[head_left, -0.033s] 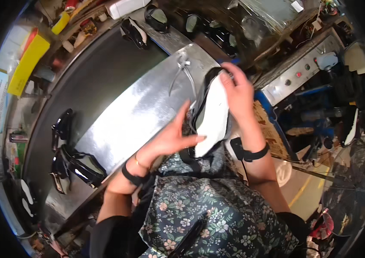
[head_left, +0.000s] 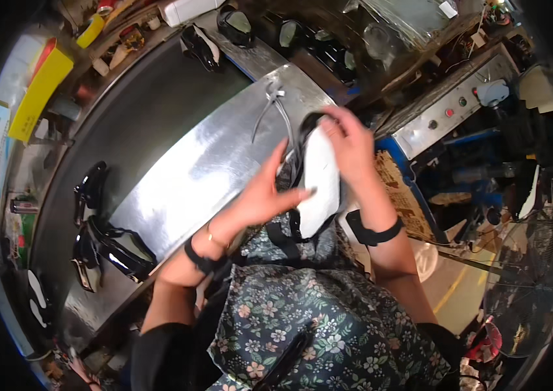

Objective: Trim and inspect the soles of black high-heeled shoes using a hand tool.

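A black shoe with a white underside (head_left: 320, 179) is held in front of my apron, white side turned up. My right hand (head_left: 349, 143) grips its far end, fingers bent over the dark edge. On the near left side of the shoe, my left hand (head_left: 266, 195) has its thumb and fingers spread apart. The left thumb tip is at the white surface; whether it presses there I cannot tell. Metal pincers (head_left: 277, 93) with long curved handles lie on the shiny metal plate (head_left: 185, 176), just beyond my left hand.
Glossy black shoes (head_left: 123, 251) stand on the dark conveyor belt (head_left: 126, 124) at left, with another shoe (head_left: 201, 47) at its far end. A control panel (head_left: 455, 107) with buttons sits at right, a fan (head_left: 530, 280) below it. A yellow box (head_left: 40, 91) is far left.
The shoe and my right hand have shifted slightly left and nearer to me. My left hand stays beside the shoe with its fingers spread. The whole view has shifted a little.
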`<state>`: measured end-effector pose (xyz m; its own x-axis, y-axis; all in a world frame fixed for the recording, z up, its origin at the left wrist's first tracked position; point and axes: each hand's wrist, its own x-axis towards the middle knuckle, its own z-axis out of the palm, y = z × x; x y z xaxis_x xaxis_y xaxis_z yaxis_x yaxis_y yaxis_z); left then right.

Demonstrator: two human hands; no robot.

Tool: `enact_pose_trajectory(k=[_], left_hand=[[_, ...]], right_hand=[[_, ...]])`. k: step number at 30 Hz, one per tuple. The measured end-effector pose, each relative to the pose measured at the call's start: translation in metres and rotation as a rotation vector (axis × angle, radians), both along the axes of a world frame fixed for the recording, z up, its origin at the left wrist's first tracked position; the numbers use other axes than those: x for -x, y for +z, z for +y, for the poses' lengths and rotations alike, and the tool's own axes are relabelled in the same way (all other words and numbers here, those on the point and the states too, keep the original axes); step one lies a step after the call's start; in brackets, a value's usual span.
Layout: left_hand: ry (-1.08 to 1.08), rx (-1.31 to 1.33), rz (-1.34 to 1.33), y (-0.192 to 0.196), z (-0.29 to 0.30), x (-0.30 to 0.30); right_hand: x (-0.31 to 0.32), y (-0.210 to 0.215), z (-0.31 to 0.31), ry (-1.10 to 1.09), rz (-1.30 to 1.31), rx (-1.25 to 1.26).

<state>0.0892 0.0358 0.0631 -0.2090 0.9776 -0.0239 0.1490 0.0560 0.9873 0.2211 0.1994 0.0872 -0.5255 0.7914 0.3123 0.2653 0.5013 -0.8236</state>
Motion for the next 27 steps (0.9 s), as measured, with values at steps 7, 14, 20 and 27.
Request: enact_pose_trajectory(k=[7, 14, 20, 27], left_hand=[[-0.094, -0.150, 0.481, -0.006, 0.044, -0.004], [0.119, -0.424, 0.742, -0.028, 0.058, -0.021], [0.262, -0.257, 0.773, -0.033, 0.081, -0.031], [0.178, -0.379, 0.551, -0.014, 0.081, -0.018]], right_hand=[[-0.032, -0.017, -0.017, 0.135, -0.235, -0.152], [-0.039, -0.026, -0.011, 0.148, -0.119, -0.142], [-0.033, -0.036, -0.005, 0.001, -0.145, -0.175], [-0.033, -0.048, -0.001, -0.185, -0.122, 0.138]])
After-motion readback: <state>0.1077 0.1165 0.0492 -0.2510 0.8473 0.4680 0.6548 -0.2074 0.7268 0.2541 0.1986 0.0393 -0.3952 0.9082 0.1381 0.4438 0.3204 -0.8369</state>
